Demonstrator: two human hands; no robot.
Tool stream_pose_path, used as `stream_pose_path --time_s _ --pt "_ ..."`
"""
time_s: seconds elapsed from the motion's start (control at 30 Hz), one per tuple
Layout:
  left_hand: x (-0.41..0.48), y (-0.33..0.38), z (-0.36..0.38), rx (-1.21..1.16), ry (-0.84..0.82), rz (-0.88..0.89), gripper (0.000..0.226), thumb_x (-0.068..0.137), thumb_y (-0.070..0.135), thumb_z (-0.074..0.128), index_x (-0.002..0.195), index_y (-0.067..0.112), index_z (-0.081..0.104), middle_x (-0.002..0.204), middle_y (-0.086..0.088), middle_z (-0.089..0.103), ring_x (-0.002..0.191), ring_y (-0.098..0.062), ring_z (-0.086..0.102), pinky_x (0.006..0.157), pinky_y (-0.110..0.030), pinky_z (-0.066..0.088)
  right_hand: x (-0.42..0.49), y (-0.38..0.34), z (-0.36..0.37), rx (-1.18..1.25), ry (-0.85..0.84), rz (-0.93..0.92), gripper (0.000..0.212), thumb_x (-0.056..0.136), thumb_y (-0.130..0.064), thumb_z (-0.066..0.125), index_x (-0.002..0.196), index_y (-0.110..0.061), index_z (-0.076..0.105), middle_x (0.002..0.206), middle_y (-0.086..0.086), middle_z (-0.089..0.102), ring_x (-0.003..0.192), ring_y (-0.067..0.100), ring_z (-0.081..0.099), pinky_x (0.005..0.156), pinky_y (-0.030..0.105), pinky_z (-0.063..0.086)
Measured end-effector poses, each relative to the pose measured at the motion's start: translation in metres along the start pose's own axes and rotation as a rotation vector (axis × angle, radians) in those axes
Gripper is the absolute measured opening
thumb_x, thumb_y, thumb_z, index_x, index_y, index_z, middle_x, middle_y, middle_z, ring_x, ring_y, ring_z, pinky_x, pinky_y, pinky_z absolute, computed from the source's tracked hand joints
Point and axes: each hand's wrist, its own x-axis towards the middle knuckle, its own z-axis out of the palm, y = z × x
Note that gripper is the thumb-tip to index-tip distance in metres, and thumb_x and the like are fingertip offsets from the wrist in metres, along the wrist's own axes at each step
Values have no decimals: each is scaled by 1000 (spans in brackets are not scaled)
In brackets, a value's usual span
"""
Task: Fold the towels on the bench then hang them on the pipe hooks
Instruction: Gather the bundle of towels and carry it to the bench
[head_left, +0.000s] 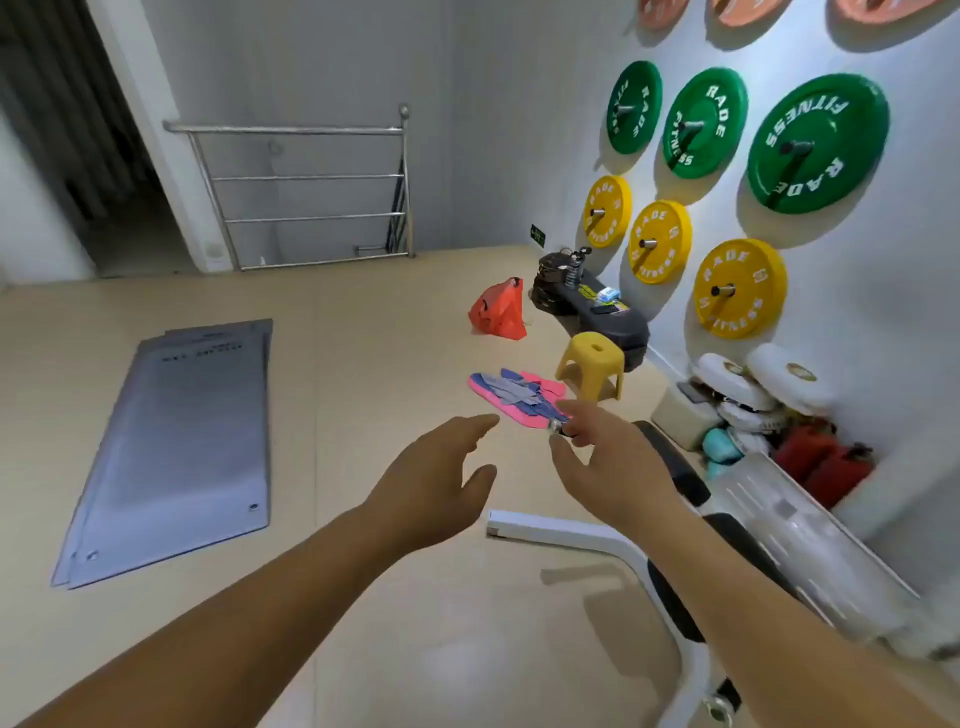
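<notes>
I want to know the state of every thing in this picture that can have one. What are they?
left hand: open, holds nothing
right hand: at the towels' near end; grip unclear
towels: pink, grey and blue, overlapping in one rumpled pile
yellow stool: upright on the floor
grey mats: stacked flat on the floor
orange bag: standing on the floor
green plates: hung on wall pegs

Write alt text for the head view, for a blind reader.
The person's left hand and right hand reach toward a pile of pink and grey-blue towels near a yellow plastic stool. On the white wall hang green and yellow weight plates; a grey mat lies on the floor.
</notes>
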Motion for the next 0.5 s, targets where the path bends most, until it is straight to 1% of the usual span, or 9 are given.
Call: stream_pose_path --time_s 0.07,0.13,0.3,0.4,0.5 --pt "27 -42 -10 -44 7 -41 58 98 34 59 153 34 39 144 17 53 120 -1 56 103 -24 45 47 -10 30 25 -19 1 47 98 -39 57 143 -32 50 124 -10 68 104 9 62 91 34 56" --pt "61 -86 -23 -51 0 -71 58 98 34 59 152 35 39 143 17 54 118 0 57 103 -25 47 100 -22 60 29 -52 2 46 98 -39 57 143 -31 51 122 -10 67 100 7 60 89 33 56" --pt "174 -185 -54 -70 -24 -100 54 98 33 58 150 32 43 139 14 56 116 -2 59 102 -30 49 235 -44 120 68 -46 63 41 97 -37 58 138 -31 57 114 -14 67 102 5 62 86 31 55" --pt "252 -220 -61 -68 -63 -87 52 99 32 57 149 31 44 139 14 56 116 -3 60 101 -29 49 303 -42 134 97 -21 104 38 96 -37 58 134 -31 60 109 -15 66 100 6 63 87 35 57" --pt "326 -230 -57 -99 -111 -41 52 98 31 57 149 29 45 138 13 58 115 -3 60 99 -28 49 360 -31 134 110 -8 168 38 96 -35 57 134 -32 60 110 -13 69 102 8 64 87 37 58"
